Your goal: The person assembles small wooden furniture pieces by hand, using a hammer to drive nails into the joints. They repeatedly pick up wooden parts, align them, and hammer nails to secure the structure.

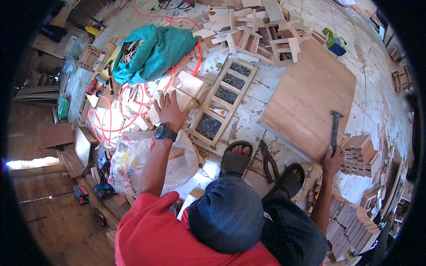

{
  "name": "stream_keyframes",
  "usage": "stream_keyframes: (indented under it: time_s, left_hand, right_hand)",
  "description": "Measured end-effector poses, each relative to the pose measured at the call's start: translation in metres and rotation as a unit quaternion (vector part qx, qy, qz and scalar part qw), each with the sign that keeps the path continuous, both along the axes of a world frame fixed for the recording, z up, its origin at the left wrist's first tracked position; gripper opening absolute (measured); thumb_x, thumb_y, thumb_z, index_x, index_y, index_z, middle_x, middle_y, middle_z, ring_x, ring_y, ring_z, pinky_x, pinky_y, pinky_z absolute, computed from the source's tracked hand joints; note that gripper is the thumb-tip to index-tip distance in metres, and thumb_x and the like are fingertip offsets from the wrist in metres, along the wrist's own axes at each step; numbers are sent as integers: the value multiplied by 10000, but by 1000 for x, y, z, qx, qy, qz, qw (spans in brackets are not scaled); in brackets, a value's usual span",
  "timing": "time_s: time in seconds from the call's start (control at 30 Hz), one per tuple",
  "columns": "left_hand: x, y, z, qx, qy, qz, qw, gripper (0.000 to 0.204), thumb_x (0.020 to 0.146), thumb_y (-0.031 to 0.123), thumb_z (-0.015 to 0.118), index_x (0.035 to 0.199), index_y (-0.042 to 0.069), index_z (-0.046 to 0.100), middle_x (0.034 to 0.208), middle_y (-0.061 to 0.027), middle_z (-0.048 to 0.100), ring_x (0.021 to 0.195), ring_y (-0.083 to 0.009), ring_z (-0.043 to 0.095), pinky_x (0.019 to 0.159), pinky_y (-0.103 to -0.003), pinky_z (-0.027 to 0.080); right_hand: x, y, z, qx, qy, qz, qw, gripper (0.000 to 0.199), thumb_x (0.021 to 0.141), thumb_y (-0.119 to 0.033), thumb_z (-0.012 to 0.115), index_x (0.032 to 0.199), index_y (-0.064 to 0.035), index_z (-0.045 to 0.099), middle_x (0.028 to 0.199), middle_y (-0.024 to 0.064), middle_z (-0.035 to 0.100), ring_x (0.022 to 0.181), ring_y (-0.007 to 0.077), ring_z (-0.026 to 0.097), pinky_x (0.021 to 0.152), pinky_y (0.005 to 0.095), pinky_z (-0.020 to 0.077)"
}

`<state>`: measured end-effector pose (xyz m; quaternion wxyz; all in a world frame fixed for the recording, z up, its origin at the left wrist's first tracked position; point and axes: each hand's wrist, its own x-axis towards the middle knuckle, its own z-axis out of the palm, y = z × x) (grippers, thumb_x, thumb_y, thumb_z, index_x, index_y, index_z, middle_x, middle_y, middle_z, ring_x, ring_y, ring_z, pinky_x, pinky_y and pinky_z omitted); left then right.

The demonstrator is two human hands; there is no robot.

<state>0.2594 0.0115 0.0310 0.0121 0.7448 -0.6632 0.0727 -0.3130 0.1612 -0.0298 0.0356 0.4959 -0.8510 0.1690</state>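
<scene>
My left hand (171, 111), with a dark watch on its wrist, spreads its fingers over pale flat wood pieces (188, 84). Whether its fingertips touch the wood, I cannot tell. My right hand (333, 160) is closed round the lower handle of a hammer (335, 133). The hammer's head points away from me, over the right edge of a large wooden board (310, 88). Between my hands lies a long wooden tray (236, 106) whose compartments hold dark nails. A small white bottle with an orange tip (220, 112) rests in one of them.
Pincers (266, 162) lie between my sandalled feet. Assembled wooden frames (253, 31) are heaped at the far side. A teal sack (153, 53), an orange-red hose (111, 119) and a clear plastic bag (128, 164) are at left. Stacked wood pieces (359, 153) stand at right.
</scene>
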Motion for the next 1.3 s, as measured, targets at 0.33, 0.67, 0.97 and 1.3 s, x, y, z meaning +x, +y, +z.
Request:
stream_keyframes:
  time_s: [0.33,0.67,0.97,1.3]
  left_hand:
    - [-2,-14,12,78,27,62,995,861,677,391,752,1349,58,329,1013,-153,673,1091,-315,592,1125,-585,23]
    - [-32,-21,23,-45,261,-82,961,878,668,289,817,1365,25,353,1152,-232,624,1034,-284,626,907,-395,479]
    - [-229,-23,-9,64,473,-315,820,801,647,177,817,1324,20,418,1129,-235,628,1081,-312,614,916,-385,492]
    - [-267,-25,-31,93,431,-345,829,861,650,186,810,1372,42,365,1175,-236,601,1104,-333,586,961,-413,464]
  right_hand:
    - [1,2,0,-25,-12,5,1000,435,911,-319,533,1229,-22,529,1218,288,490,1143,451,459,984,506,357]
    - [6,-3,4,12,-63,-2,998,436,811,-186,559,1213,-17,551,1270,281,496,1203,462,421,1035,515,336]
    - [-13,6,108,-169,39,-39,984,467,758,-229,704,1178,-76,570,1125,199,561,1070,394,514,926,475,425]
    - [-137,-2,154,268,6,-9,963,1172,527,-364,885,1480,-216,220,1462,142,373,1372,352,302,1102,625,184]
